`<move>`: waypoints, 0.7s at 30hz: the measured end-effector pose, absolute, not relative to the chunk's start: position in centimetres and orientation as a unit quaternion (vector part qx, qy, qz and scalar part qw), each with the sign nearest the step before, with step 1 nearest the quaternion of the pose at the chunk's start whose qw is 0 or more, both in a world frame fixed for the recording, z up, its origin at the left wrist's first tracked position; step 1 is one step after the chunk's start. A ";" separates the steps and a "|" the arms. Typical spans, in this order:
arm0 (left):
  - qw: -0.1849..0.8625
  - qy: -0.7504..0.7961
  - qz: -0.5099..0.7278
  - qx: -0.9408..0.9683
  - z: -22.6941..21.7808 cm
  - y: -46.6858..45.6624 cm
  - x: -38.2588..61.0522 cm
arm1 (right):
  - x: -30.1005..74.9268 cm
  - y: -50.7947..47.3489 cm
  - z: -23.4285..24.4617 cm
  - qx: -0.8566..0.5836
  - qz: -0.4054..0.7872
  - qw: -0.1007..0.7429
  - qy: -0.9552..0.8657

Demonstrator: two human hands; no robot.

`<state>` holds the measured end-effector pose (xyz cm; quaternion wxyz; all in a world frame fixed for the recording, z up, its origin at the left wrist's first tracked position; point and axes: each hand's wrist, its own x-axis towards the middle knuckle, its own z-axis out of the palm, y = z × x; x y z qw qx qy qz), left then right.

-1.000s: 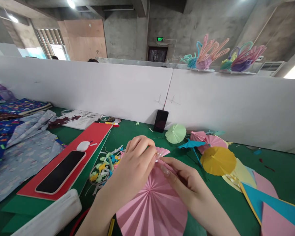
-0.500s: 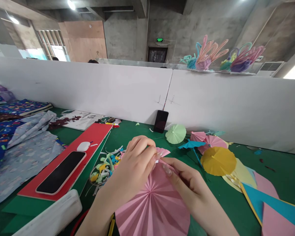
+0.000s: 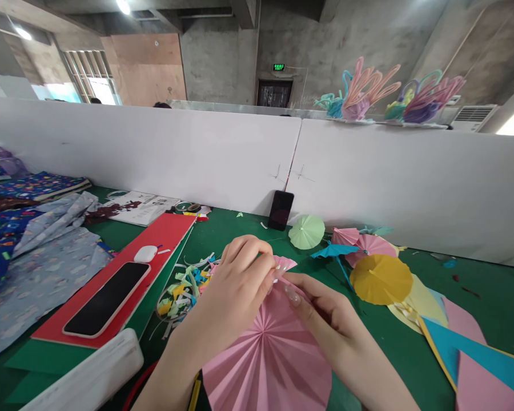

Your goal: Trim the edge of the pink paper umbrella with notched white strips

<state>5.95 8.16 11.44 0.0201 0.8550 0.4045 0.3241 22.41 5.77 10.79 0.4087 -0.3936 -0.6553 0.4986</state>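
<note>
A large pink pleated paper circle [image 3: 268, 365] fans out below my hands, its folds meeting at a centre point. My left hand [image 3: 244, 279] is closed at the circle's far edge, fingertips pinched together there, with a small white bit showing between them. My right hand [image 3: 321, 308] grips the same edge from the right, thumb on top and the other fingers curled underneath. A small pink paper flap sticks up just beyond both hands. What lies under the right fingers is hidden.
Small paper umbrellas, one green [image 3: 307, 232] and one yellow [image 3: 381, 279], stand at right near coloured paper sheets [image 3: 480, 354]. A black phone [image 3: 281, 210] leans on the white partition [image 3: 175, 154]. At left are paper scraps [image 3: 182, 291], a red board [image 3: 89, 319] and a white-cased phone [image 3: 107, 299].
Both hands keep their hold on the pink paper circle. The left fingertips have shifted very slightly, and the view has tilted a little.
</note>
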 end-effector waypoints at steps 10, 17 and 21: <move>-0.052 0.410 0.310 0.856 11.2 8.3 6.3 | 22.1 5.9 10.7 -0.418 0.462 0.420 -0.660; -0.108 0.420 0.312 0.845 10.7 8.4 6.6 | 22.0 5.7 10.6 -0.446 0.419 0.422 -0.670; -0.126 0.435 0.329 0.829 10.5 8.4 7.2 | 22.0 5.5 10.5 -0.457 0.395 0.426 -0.674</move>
